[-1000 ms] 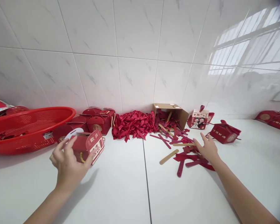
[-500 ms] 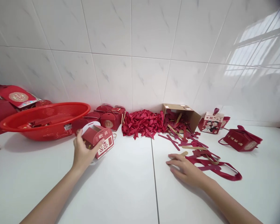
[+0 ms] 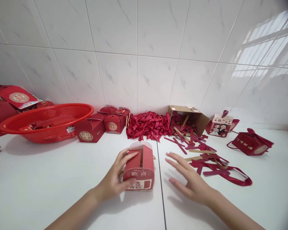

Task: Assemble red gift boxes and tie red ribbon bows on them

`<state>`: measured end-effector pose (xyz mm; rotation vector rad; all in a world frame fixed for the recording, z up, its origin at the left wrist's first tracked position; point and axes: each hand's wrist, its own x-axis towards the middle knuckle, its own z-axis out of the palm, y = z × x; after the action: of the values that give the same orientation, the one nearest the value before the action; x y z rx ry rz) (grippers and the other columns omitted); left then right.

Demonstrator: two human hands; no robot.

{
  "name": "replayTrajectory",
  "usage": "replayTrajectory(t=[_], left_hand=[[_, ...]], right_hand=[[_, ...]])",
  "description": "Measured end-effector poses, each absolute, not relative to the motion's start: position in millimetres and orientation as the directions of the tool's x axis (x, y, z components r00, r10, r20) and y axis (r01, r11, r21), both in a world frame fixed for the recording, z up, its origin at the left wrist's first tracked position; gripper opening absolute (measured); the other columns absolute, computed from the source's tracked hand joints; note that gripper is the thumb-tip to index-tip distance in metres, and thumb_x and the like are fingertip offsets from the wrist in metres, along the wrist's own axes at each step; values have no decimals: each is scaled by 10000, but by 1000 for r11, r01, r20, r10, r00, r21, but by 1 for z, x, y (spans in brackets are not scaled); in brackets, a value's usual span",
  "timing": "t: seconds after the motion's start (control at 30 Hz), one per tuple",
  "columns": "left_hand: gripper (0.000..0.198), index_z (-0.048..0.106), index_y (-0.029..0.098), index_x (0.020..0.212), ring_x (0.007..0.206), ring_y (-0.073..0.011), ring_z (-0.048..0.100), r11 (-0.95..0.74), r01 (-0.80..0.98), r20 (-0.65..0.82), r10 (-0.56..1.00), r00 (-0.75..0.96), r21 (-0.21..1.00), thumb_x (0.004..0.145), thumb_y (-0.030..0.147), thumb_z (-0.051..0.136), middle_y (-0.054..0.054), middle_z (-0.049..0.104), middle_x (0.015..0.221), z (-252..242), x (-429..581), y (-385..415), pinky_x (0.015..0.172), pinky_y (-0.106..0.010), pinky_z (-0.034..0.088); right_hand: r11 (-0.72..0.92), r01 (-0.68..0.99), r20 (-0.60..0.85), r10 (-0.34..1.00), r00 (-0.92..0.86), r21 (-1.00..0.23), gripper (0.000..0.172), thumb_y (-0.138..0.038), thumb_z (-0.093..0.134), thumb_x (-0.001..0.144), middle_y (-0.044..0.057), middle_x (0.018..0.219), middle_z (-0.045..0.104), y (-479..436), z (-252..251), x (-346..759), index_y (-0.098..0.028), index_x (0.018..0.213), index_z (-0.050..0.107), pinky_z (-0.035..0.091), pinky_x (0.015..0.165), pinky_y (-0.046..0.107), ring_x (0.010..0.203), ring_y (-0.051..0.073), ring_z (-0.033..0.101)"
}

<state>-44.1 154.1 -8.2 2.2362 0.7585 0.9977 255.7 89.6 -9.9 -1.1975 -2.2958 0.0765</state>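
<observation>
Right now my left hand point(image 3: 114, 182) holds the small red gift box point(image 3: 140, 169) on the bench point(image 3: 62, 179), its grip wrapped around the box's left side so it stands steady in front of me. My right hand point(image 3: 194, 187) hovers flat and wide open just at the box's 3 o'clock, holding nothing. Loose red strips point(image 3: 206, 159) lie at 2 o'clock, close enough to reach. A red basket point(image 3: 48, 123) sits far off at 10 o'clock.
</observation>
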Motion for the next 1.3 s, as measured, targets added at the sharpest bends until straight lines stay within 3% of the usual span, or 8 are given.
replayTrajectory(t=[0.1, 0.27, 0.47, 0.63, 0.73, 0.83, 1.0, 1.3], left_hand=[[671, 355, 290, 1385, 1377, -360, 173, -694, 187, 457, 628, 630, 695, 785, 446, 614, -120, 244, 1440, -14, -38, 145, 1068, -514, 314], [623, 382, 299, 1377, 1395, -362, 100, -640, 135, 432, 644, 631, 757, 811, 487, 562, -88, 170, 1485, -17, -36, 138, 1083, -513, 291], [396, 587, 293, 1198, 1333, -344, 270, -624, 125, 433, 659, 615, 772, 839, 448, 528, -43, 149, 1477, -15, -32, 137, 1063, -450, 342], [374, 653, 239, 1118, 1327, -369, 252, -593, 183, 362, 676, 642, 785, 843, 444, 505, -85, 240, 1438, -5, -30, 137, 1044, -467, 355], [389, 656, 252, 1114, 1316, -369, 283, -556, 168, 335, 686, 646, 814, 842, 478, 494, -79, 238, 1446, -2, -30, 136, 1021, -472, 388], [379, 640, 293, 1126, 1276, -349, 368, -549, 138, 360, 697, 621, 824, 834, 496, 509, -58, 225, 1452, -5, -31, 135, 997, -471, 426], [382, 611, 358, 1147, 1251, -335, 395, -650, 247, 447, 704, 552, 718, 802, 510, 552, -24, 187, 1429, -14, -33, 134, 983, -474, 450], [438, 593, 350, 1164, 1217, -335, 396, -650, 365, 466, 745, 477, 667, 753, 496, 633, -18, 61, 1466, -13, -35, 141, 979, -484, 446]], right_hand=[[757, 589, 426, 650, -630, -283, 587, -378, 527, 868, 135, 1399, 398, 81, 17, 226, -177, 1387, 342, 382, 1027, 423, 1257, 255, 366], [698, 626, 257, 713, -652, -348, 374, -389, 580, 827, 80, 1120, 607, 82, 60, 206, -200, 1149, 586, 472, 828, 353, 971, 217, 489], [645, 687, 71, 744, -664, -334, 422, -393, 620, 785, 90, 1155, 623, 77, 91, 206, -206, 1163, 613, 466, 857, 398, 1047, 274, 525], [591, 576, -102, 643, -759, -564, 354, -343, 576, 835, 39, 1151, 649, 111, 119, 241, -254, 1174, 629, 478, 852, 289, 1024, 206, 600], [437, 717, 29, 863, -504, -544, 314, -240, 471, 882, 52, 1083, 661, 163, 97, 260, -237, 1144, 643, 485, 799, 289, 930, 186, 610], [231, 910, 214, 963, -163, -344, 565, -2, 352, 830, 102, 1156, 595, 214, 41, 263, -255, 1312, 503, 436, 859, 336, 1033, 211, 542], [275, 908, 197, 955, -221, -316, 482, -46, 416, 854, 111, 1117, 596, 246, -26, 256, -218, 1289, 531, 413, 867, 317, 1048, 223, 510], [348, 891, 76, 937, -341, -292, 230, -255, 537, 856, 98, 1066, 622, 240, -8, 260, -188, 1003, 700, 400, 879, 324, 994, 224, 551]])
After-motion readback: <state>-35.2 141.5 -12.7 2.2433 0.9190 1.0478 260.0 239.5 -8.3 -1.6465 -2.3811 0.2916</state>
